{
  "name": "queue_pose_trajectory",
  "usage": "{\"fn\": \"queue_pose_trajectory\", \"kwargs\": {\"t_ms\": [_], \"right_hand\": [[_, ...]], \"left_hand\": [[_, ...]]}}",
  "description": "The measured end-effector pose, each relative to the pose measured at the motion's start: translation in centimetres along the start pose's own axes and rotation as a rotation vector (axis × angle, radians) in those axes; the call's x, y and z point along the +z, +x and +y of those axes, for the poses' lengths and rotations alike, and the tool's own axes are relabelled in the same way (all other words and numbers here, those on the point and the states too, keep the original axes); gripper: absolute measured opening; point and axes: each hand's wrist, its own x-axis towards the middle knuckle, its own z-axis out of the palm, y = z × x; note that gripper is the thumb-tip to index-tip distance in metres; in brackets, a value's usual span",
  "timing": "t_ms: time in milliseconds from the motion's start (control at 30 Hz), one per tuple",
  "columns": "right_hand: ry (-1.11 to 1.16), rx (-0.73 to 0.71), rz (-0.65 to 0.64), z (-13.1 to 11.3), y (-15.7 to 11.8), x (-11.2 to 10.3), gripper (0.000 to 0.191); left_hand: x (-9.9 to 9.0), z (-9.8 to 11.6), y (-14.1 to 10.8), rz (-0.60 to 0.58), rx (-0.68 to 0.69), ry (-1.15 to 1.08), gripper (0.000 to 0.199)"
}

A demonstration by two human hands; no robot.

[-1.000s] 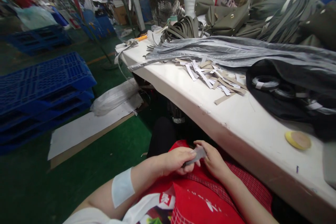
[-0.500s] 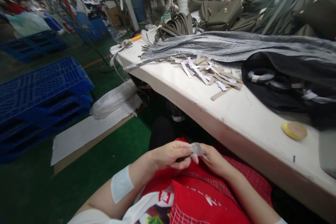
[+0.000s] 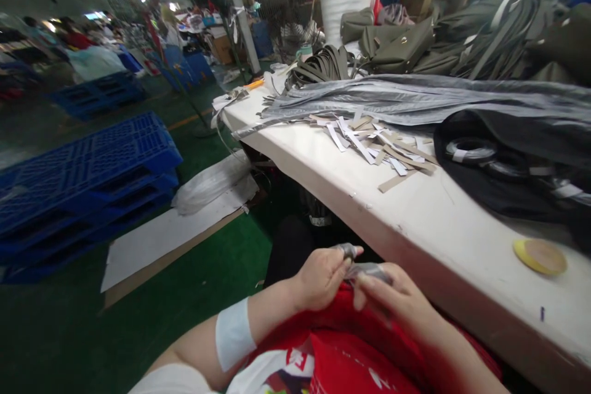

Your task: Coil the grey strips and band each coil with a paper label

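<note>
Low over my lap, my left hand (image 3: 321,280) and my right hand (image 3: 401,295) are close together, fingers bent in a pinch. A grey, shiny, film-like strip (image 3: 367,271) runs between them, and my right thumb presses on it. More grey film shows around my left forefinger; I cannot tell if it is the same piece. The right hand is slightly blurred. Beneath both hands lies a red apron (image 3: 341,351).
A white table (image 3: 323,166) at my right bears cut paper strips (image 3: 369,141), long grey film-covered strips (image 3: 392,95), a black bag with coils (image 3: 498,160), a yellow tape roll (image 3: 540,257) and olive bags (image 3: 397,43). Blue pallets (image 3: 92,178) and cardboard (image 3: 166,240) lie at left.
My hands have drawn slightly apart, the right one moving rightward and nearer me, with grey film stretched between them. The view has tilted up and turned a little left.
</note>
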Motion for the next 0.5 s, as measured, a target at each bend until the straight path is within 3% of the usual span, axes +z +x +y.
{"fn": "queue_pose_trajectory", "kwargs": {"t_ms": [67, 133, 233, 267, 367, 433, 500], "right_hand": [[0.066, 0.043, 0.119, 0.5, 0.1, -1.8, 0.055], [-0.029, 0.090, 0.217, 1.3, 0.4, -3.3, 0.055], [-0.374, 0.041, 0.386, 2.1, 0.7, -4.6, 0.029], [-0.475, -0.016, 0.414, 2.1, 0.6, -4.8, 0.028], [-0.617, -0.153, 0.296, 1.7, 0.4, -4.0, 0.059], [-0.590, -0.134, 0.144, 1.7, 0.7, -2.7, 0.049], [-0.512, -0.072, 0.070, 2.3, 1.5, -1.0, 0.027]], "left_hand": [[0.0, 0.8, -0.8, -0.146, 0.039, 0.106, 0.039], [-0.1, 1.2, -0.9, -0.201, 0.034, 0.126, 0.037], [0.1, 0.6, -0.7, -0.228, -0.134, -0.024, 0.045], [0.4, 0.3, -0.7, -0.235, -0.218, -0.121, 0.049], [1.4, -0.1, -0.9, -0.243, -0.412, -0.513, 0.058], [1.7, 0.3, -0.8, -0.240, -0.436, -0.771, 0.060], [1.4, 1.3, -0.5, -0.148, -0.390, -0.949, 0.059]]}}
